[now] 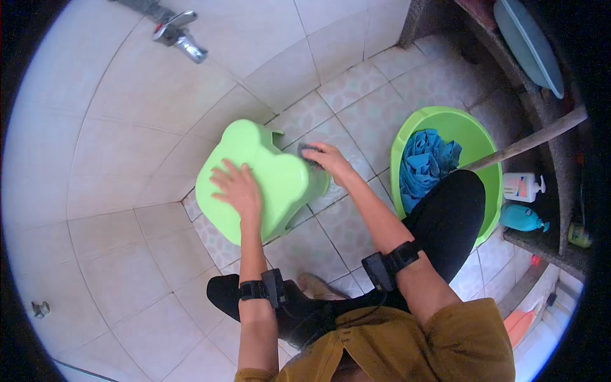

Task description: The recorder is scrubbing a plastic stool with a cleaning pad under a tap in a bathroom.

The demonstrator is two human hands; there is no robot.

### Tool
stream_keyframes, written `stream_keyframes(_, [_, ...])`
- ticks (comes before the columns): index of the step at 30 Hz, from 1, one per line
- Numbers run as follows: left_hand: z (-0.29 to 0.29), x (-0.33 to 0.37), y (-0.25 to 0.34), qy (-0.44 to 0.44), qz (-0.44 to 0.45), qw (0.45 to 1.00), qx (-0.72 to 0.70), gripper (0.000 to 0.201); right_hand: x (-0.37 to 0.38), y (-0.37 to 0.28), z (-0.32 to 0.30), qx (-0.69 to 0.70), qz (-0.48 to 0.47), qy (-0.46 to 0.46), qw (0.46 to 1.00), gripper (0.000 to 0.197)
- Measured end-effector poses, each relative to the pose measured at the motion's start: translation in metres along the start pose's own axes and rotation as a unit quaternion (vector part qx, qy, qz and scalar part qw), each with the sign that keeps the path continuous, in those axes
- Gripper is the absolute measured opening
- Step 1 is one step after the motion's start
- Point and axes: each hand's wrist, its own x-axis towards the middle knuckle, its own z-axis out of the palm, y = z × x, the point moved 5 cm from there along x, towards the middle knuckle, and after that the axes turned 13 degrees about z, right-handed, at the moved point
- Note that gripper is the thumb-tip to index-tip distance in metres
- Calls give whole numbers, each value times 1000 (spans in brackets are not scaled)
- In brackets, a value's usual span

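A light green plastic stool (280, 181) with a lobed top stands on the tiled floor, close to the wall. My left hand (238, 188) lies on its top with the fingers spread, holding nothing. Beside the stool's right edge, my right hand (328, 160) grips a small dark grey scouring pad (303, 150) near the stool's side. The fingers partly cover the pad, and whether it touches the stool I cannot tell.
At right, a green basin (474, 134) holds a blue cloth (423, 162), with a wooden stick (534, 137) slanting over it. A stone shelf holds a white pump bottle (519, 187), a turquoise bottle (522, 218) and a pale basin (528, 48). A metal tap (181, 38) projects from the wall.
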Motion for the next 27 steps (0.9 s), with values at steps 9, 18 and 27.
stream_keyframes(9, [2, 20, 73, 65, 172, 982, -35, 56, 34, -5, 27, -111, -65, -76, 989, 40])
stream_keyframes(18, [7, 47, 60, 58, 133, 989, -10, 54, 37, -43, 29, -150, -116, -116, 975, 36])
stream_keyframes(27, [3, 46, 72, 52, 144, 988, -32, 54, 86, 104, -43, -272, -2, 195, 942, 37])
